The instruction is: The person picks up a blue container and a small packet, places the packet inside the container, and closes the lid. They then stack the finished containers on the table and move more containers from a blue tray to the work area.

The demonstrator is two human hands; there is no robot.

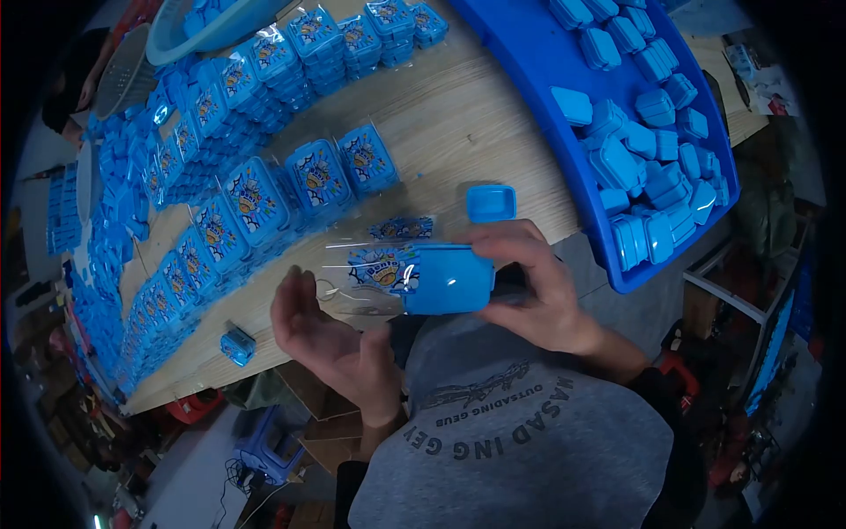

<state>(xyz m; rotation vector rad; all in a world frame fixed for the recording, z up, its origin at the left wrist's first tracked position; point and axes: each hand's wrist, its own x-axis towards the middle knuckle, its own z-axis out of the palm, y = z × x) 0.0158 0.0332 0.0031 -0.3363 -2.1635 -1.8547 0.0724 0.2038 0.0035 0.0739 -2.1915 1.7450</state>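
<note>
A blue box is gripped at its right end by my right hand, thumb below and fingers above. Around the box's left part is a clear plastic sleeve with a printed cartoon label, its left end sticking out past the box. My left hand is held palm up just left of the sleeve, fingers apart, holding nothing. Beyond the box, a small open blue tray lies on the wooden table. Another printed piece lies partly hidden behind the sleeve.
Rows of packed boxes curve along the table's left side, with taller stacks behind. A large blue bin of loose boxes stands at the right. One small packet lies near the table edge. A person's arm shows at upper left.
</note>
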